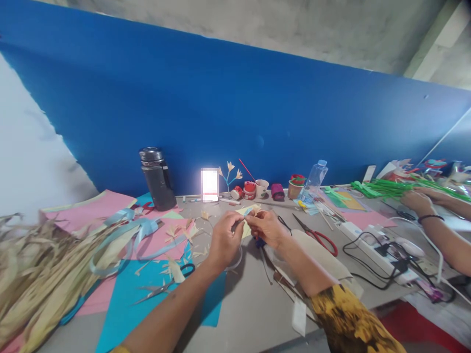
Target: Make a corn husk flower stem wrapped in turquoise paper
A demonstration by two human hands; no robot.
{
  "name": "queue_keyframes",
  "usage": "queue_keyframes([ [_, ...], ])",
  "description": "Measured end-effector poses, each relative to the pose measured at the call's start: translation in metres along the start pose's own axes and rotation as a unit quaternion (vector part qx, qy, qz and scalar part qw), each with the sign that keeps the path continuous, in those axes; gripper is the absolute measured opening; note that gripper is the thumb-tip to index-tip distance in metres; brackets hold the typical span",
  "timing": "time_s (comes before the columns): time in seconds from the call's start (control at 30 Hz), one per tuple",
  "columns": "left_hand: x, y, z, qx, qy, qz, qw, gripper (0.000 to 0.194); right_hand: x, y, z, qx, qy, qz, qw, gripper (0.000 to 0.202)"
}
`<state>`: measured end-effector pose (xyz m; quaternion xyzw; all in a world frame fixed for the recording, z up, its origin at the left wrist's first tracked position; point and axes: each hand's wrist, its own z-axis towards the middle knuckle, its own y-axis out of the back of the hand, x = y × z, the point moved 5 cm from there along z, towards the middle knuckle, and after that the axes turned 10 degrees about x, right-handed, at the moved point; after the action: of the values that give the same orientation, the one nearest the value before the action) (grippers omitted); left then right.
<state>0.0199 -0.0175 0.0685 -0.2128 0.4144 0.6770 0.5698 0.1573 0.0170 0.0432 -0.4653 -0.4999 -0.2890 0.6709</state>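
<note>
My left hand (227, 236) and my right hand (268, 226) nearly meet above the middle of the table, their fingers pinched together. Between the fingertips is a small pale piece with some light blue on it (249, 212), too small to make out well. A pale yellow sheet (247, 229) lies behind and below the fingertips. Left of my left hand, small cream husk flowers (172, 233) lie on pink paper. Scissors with black handles (158, 290) rest on blue paper (125, 294).
Dried husks (44, 279) fill the left side. A dark flask (158, 181), paint jars (249, 190) and a plastic bottle (314, 180) stand along the wall. Red-handled scissors (319, 236) and a power strip (375, 252) lie right. Another person's hands (417, 201) touch green strips.
</note>
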Motion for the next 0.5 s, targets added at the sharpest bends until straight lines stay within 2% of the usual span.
queue_keyframes([
  [0.1,0.001,-0.002,-0.001,0.002,0.027,-0.027,0.999,0.009,0.004,-0.001,-0.001,-0.016,0.008,-0.019,1.0,0.036],
  [0.27,0.011,-0.001,-0.001,-0.001,0.118,-0.091,0.989,0.007,0.005,-0.002,-0.002,-0.025,0.021,-0.075,0.997,0.026],
  [0.37,0.012,0.001,0.002,0.005,0.11,-0.087,0.99,0.01,0.007,-0.001,-0.004,-0.026,0.041,-0.143,0.989,0.02],
  [0.5,0.012,0.002,0.004,0.023,0.078,-0.019,0.997,0.008,0.006,0.001,-0.004,-0.022,0.042,-0.218,0.975,0.019],
])
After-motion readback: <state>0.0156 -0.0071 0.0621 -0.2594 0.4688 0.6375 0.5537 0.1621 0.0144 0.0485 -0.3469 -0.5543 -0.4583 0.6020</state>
